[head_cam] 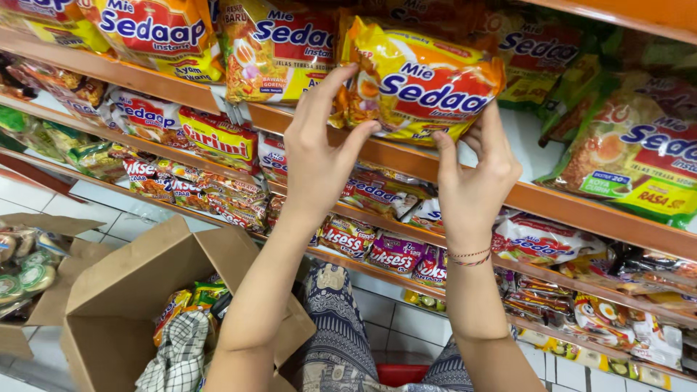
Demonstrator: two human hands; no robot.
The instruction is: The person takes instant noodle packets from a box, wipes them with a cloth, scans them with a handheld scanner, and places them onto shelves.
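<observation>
Fingers of left hand and right hand pinching packet by lower edge from below; long axis across, level with shelf; equally near.

Both our forearms come up from the bottom centre of the frame, bare, roughly parallel, elbows out of view. Left hand sits centre frame, back of hand to camera, wrist slightly bent, fingers splayed upward, thumb angled right and closed in a pinch against the index side. Right hand is just right of centre, a bit lower, back of hand to camera, fingers curled up and forward, thumb pointing up-left in a pinch. Thin red cord bracelet on the right wrist. Hands apart, not touching.
</observation>
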